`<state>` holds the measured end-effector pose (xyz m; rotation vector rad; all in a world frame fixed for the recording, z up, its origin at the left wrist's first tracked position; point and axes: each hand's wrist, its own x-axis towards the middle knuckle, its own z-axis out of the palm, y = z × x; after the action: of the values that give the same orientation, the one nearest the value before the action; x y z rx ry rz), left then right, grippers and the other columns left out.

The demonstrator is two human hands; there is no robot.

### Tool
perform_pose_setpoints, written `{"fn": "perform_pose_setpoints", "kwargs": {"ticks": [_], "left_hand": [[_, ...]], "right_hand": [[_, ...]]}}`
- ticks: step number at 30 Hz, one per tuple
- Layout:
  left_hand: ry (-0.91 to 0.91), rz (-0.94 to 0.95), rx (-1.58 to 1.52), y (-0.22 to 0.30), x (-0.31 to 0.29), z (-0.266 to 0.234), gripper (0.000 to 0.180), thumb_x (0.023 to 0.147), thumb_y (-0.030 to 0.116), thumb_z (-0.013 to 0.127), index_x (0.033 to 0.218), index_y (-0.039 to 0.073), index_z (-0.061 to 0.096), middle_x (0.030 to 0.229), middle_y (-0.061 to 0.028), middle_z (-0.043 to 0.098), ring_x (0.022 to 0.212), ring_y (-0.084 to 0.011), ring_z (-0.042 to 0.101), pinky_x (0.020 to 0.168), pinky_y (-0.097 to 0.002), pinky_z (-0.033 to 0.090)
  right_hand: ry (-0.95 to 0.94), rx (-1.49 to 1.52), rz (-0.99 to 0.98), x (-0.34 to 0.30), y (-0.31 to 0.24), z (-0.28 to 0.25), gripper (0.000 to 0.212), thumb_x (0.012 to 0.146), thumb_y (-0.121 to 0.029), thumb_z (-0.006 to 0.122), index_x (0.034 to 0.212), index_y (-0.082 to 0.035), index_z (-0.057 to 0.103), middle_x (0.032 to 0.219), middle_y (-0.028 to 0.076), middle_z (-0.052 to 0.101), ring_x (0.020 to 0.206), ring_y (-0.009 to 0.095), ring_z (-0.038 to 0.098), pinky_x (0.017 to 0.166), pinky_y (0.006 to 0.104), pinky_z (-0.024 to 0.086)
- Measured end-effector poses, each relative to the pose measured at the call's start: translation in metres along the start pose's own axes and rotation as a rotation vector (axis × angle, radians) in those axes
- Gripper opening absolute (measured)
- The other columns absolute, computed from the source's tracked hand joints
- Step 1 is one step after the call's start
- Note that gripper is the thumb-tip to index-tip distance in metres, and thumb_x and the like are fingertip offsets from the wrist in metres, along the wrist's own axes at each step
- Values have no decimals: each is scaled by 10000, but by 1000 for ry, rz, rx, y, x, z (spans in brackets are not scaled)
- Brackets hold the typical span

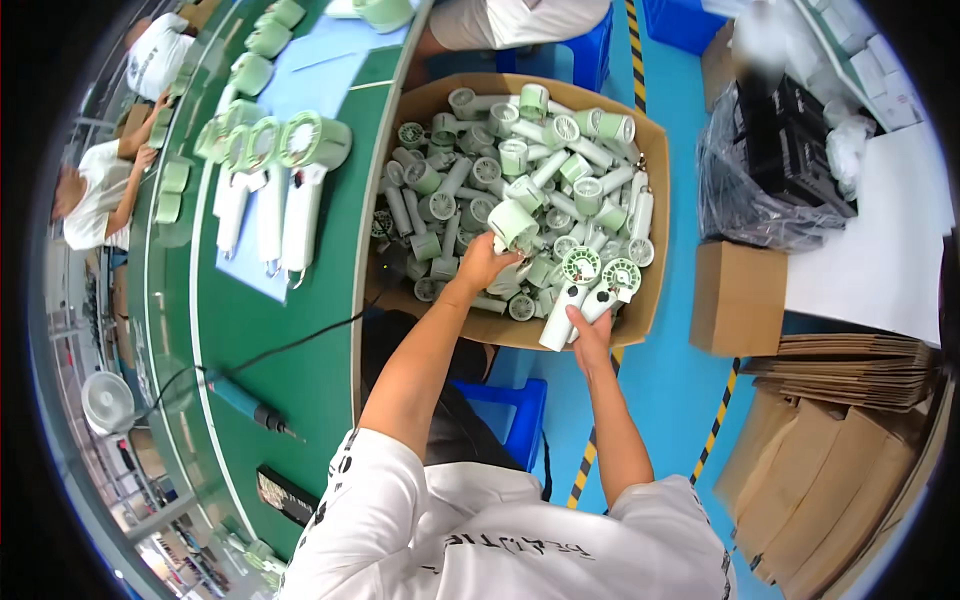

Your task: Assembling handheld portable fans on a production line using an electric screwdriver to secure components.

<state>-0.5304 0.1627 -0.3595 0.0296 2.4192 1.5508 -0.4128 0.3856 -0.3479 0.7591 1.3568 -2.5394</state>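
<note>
A large cardboard box (pixel 655 200) in front of me is piled with handheld fans that have white handles and pale green round heads. Over its near side, my right hand (pixel 593 335) is closed round the handles of two handheld fans (pixel 563 318). Their heads point away from me, with green spokes and some wiring showing. My left hand (pixel 482 265) grips another handheld fan (pixel 513 226) at the near left part of the pile; its green head sticks out past my fingers, and its handle is mostly hidden.
Along the left runs a green workbench (pixel 330 370) with more fans (pixel 300 215), a power screwdriver (pixel 245 402) and its cable. A blue stool (pixel 520 415) stands below the box. Flattened cartons (pixel 840 365) are stacked at right. People sit across the bench and beyond the box.
</note>
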Motion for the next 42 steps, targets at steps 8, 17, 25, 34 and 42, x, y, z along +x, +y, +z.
{"fn": "perform_pose_setpoints", "kwargs": {"ticks": [8,17,25,34,42], "left_hand": [[452,35,-264,170,-162,-45,371,722,304,824,962,41,719,887,-133,724,760,-187,680,717,-362,539],[1019,-36,-627,220,-532,-110,535,636,315,861,1018,-7,671,962,-134,699,851,-212,675,788,-347,538],[1560,-217,-978,135,-851,-77,419,766,144,813,1112,29,608,1025,-83,676,887,-183,675,791,-368,573],[1745,-444,-907,59,-1088,-98,467,806,234,786,1175,45,571,1046,-108,668,888,-218,681,786,-379,585],[1685,-881,-681,55,-1079,-120,630,783,381,791,1210,-15,549,1096,-151,664,933,-265,682,770,-401,566]], "right_hand": [[-351,-361,-114,-81,-102,23,324,875,-44,635,1187,-30,547,1062,83,621,936,205,619,835,353,525],[-1324,-460,111,-264,-65,175,855,759,-240,771,1433,10,307,1404,195,446,1260,336,494,1094,474,386],[-1807,-549,936,-531,151,274,624,832,-115,703,1368,-19,399,1279,164,571,1150,301,597,989,423,493],[-1948,-748,1093,-673,274,249,502,879,-72,670,1323,-46,436,1207,125,600,1111,249,613,948,411,516],[-1815,-727,1134,-669,272,247,515,880,-75,672,1331,-47,424,1194,99,585,1081,224,610,942,402,509]]}}
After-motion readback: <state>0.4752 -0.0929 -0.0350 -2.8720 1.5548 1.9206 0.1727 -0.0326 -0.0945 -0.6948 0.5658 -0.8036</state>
